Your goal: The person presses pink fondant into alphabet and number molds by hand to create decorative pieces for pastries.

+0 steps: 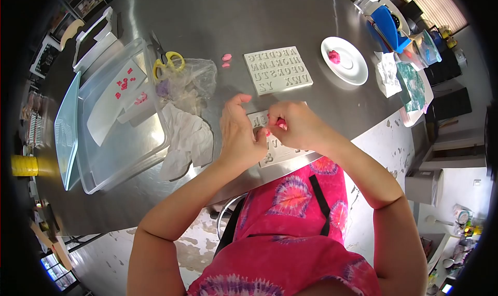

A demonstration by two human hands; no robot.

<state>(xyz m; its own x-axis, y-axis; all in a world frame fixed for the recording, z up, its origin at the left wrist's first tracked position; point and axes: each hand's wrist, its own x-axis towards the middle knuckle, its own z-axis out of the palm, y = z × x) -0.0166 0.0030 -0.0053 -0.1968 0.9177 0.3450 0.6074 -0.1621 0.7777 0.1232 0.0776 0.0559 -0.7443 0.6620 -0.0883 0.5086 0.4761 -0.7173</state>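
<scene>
My right hand is closed around a small lump of pink fondant-like paste, held between curled fingers and thumb. My left hand has its index finger and thumb apart, and the thumb tip comes close to the right fingers, with a bit of pink at it. Under both hands lies a pale mold with recessed characters, partly covered by the fingers. Beyond it sits a second pale mold with rows of letters. Two small pink pieces lie on the metal table left of that mold.
A white saucer holds a pink lump. To the left are yellow-handled scissors, a plastic bag, crumpled white tissue and a clear tub with pink letters on a white sheet. More tissue lies right.
</scene>
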